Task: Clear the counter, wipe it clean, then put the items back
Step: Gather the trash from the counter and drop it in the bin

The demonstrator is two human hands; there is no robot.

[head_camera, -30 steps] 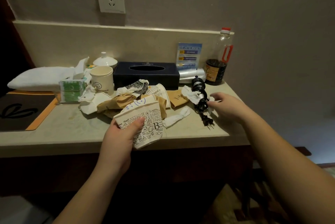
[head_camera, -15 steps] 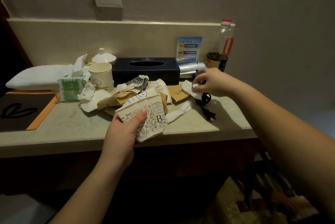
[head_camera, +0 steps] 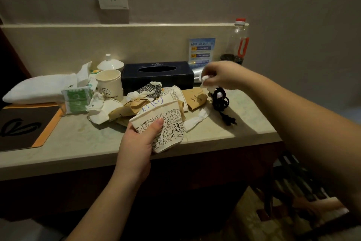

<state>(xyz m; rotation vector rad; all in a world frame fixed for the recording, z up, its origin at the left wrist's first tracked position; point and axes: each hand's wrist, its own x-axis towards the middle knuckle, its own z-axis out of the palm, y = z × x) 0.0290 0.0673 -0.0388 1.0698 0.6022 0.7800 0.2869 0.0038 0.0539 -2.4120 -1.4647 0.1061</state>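
Evidently gathering rubbish off the beige stone desk (head_camera: 64, 139), the left hand (head_camera: 140, 139) grips a crushed printed paper cup (head_camera: 166, 123) at the front edge as a catch-all, while the right hand (head_camera: 220, 75) pinches a crumpled white tissue (head_camera: 207, 82) above the coiled black power cord (head_camera: 220, 100).

left hand (head_camera: 137, 144) gripping printed paper cup (head_camera: 166, 126), right hand (head_camera: 222, 74) pinching white tissue (head_camera: 207, 82) above black cord (head_camera: 219, 100)

My head camera is looking forward and down, close over the pale stone counter (head_camera: 244, 129) filling mid-frame.

Dim, warm; edges bowed, corners perhaps blurred.
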